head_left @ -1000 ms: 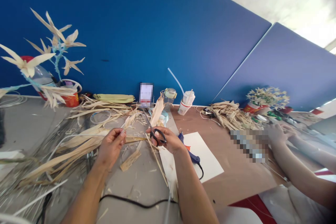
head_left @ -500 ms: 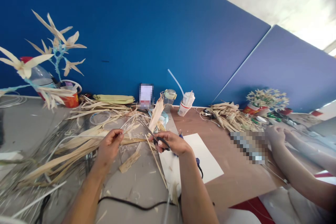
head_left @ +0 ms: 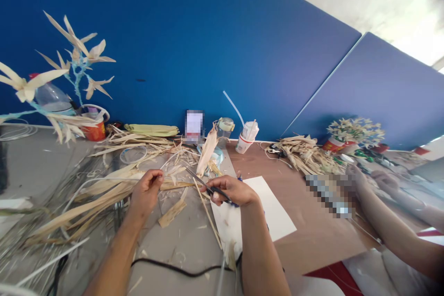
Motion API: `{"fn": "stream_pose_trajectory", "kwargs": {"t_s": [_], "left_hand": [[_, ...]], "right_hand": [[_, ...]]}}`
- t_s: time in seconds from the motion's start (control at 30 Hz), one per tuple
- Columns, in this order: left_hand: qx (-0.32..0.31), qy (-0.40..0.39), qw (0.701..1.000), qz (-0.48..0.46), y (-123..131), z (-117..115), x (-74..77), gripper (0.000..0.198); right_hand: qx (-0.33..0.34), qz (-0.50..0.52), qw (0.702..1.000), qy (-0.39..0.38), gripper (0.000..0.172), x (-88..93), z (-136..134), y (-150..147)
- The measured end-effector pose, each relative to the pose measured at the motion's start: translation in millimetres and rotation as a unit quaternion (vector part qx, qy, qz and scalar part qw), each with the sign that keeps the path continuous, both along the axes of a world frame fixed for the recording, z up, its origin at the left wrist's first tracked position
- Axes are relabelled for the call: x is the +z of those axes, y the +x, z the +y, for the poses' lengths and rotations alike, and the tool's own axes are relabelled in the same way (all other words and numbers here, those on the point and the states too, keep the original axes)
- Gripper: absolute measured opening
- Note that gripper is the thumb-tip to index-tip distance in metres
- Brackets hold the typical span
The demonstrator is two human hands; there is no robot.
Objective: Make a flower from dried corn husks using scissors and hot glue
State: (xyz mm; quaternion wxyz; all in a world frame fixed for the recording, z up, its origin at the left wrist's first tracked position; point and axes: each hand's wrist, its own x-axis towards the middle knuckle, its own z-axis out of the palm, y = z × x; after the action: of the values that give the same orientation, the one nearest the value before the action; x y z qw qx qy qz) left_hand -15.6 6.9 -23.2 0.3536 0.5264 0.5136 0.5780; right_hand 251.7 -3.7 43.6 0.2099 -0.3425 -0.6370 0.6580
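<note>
My right hand [head_left: 231, 190] grips black-handled scissors [head_left: 203, 183], blades pointing left and up over the grey tabletop. My left hand [head_left: 147, 190] is pinched shut on a thin pale strip of dried leaf [head_left: 169, 159] that runs up to the right. Long dried leaf strips [head_left: 86, 199] lie under and left of the left hand. A short flat leaf piece [head_left: 171, 212] rests between the two hands. A white sheet of paper [head_left: 274, 212] lies under my right wrist.
A black cable [head_left: 173, 268] crosses the near table edge. Leaf flowers on blue stems [head_left: 74, 62] rise from a red cup [head_left: 93, 132] at the back left. A jar [head_left: 224, 129] and paper cup [head_left: 244, 141] stand by the blue partition. Another person's arms [head_left: 391, 222] work at right.
My right hand has turned and slid slightly right and down, so the scissors now lie flatter with blades pointing left. The left hand stays pinched on the strip.
</note>
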Motion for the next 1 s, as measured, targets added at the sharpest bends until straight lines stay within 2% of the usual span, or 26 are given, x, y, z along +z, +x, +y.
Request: {"fn": "stream_pose_trajectory", "kwargs": {"t_s": [0.3, 0.47, 1.0], "left_hand": [[-0.008, 0.034, 0.998, 0.046, -1, 1, -0.6, 0.014], [-0.002, 0.031, 0.998, 0.057, -3, 1, -3.8, 0.014], [0.006, 0.004, 1.000, 0.016, 0, 2, 2.7, 0.016]], "right_hand": [[0.008, -0.010, 1.000, -0.003, 0.056, -3.3, 0, 7], [0.014, -0.019, 1.000, -0.006, 0.060, -5.4, 1, 12], [0.020, -0.036, 0.999, 0.002, 0.062, -5.7, 1, 15]]}}
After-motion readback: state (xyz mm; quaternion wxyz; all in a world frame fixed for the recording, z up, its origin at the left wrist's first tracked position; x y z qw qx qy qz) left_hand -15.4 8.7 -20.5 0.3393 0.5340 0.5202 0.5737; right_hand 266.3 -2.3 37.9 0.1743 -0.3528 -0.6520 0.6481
